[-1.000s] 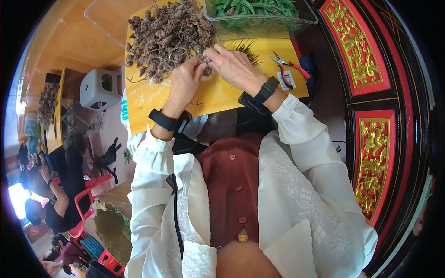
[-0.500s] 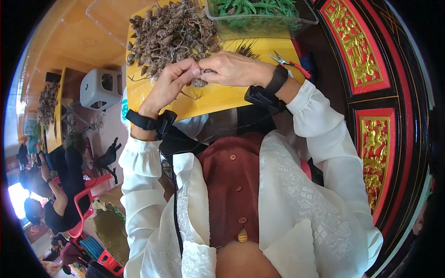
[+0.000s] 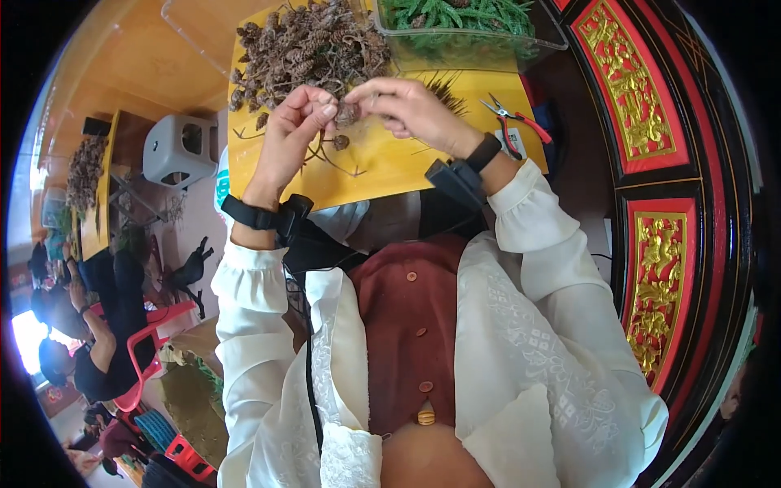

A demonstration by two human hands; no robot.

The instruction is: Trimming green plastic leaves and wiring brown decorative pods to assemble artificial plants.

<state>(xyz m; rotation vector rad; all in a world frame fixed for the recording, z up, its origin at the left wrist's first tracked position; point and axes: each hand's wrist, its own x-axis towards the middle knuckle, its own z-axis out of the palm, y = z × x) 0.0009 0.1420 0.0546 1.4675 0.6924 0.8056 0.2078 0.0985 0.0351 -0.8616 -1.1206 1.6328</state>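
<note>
Over the near part of the yellow tabletop (image 3: 378, 167), my left hand (image 3: 294, 134) is closed, thumb against fingertips. It grips a small brown pine cone sprig (image 3: 347, 114) by its thin stem. Another little cone (image 3: 340, 142) and bare twigs hang or lie just below the pinch; I cannot tell which. My right hand (image 3: 415, 114) is right of the cone, index finger reaching toward it and thumb apart, slightly blurred. No object shows between its fingers. Beyond both hands rises a heap of brown pine cones (image 3: 301, 49) on twigs.
A clear plastic box (image 3: 480, 41) of green artificial sprigs stands at the far right of the table. Dark thin stems (image 3: 443, 91) lie before it. Red-handled pliers (image 3: 511, 122) rest near the right edge. A grey stool (image 3: 179, 150) stands left; a person sits farther left.
My right hand has come away from the left and its fingers have parted. The left hand keeps its pinch, and the cone between the hands is now more exposed. The view has shifted slightly.
</note>
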